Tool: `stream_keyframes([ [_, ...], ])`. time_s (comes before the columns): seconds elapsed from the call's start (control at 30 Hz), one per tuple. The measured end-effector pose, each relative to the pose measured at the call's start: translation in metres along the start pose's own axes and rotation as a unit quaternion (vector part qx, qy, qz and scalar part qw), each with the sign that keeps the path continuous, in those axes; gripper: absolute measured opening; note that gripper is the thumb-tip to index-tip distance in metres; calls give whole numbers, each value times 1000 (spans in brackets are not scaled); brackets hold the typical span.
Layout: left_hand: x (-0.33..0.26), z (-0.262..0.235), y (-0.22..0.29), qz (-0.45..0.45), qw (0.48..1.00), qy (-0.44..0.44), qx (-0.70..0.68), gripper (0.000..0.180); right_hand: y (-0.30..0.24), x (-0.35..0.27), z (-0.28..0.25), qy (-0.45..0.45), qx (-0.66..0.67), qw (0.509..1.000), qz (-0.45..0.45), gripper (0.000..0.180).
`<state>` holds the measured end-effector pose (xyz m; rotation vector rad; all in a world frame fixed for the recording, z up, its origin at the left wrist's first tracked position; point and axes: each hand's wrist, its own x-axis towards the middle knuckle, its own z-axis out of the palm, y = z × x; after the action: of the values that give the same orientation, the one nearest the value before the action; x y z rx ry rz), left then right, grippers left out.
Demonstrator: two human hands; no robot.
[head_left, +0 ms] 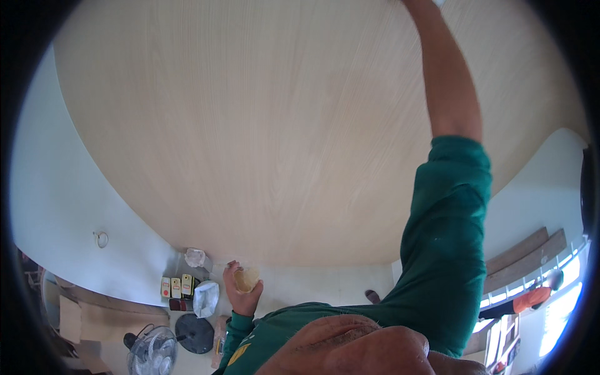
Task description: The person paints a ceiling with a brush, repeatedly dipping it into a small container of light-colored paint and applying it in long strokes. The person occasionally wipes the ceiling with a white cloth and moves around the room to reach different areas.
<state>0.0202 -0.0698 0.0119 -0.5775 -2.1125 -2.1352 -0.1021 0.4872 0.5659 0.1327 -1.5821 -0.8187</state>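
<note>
A large pale wood-grain panel fills most of the head view. Low and left of centre, my left hand is closed around a small round translucent cup. Its mouth faces up, and what lies inside is too pale to make out. My right arm, in a green sleeve pushed up to the elbow, stretches up across the panel's right side. The hand at its end is cut off by the top edge, so its fingers are hidden. A small white patch shows beside the wrist.
On the floor at lower left are several yellow-and-white cans, a white bag and a fan with a dark round base. Brown boards lean at right. Another person in orange is at far right.
</note>
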Motion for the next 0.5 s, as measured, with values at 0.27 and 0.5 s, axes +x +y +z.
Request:
stream_keyframes([
  [0.27, -1, -2, 4, -4, 1000, -9, 1, 78, -94, 26, -125, -41, 111, 992, -39, 44],
  [0.5, 8, 6, 2, 37, 998, -32, 44, 78, 32, 26, -52, 6, -2, 995, -99, 34],
])
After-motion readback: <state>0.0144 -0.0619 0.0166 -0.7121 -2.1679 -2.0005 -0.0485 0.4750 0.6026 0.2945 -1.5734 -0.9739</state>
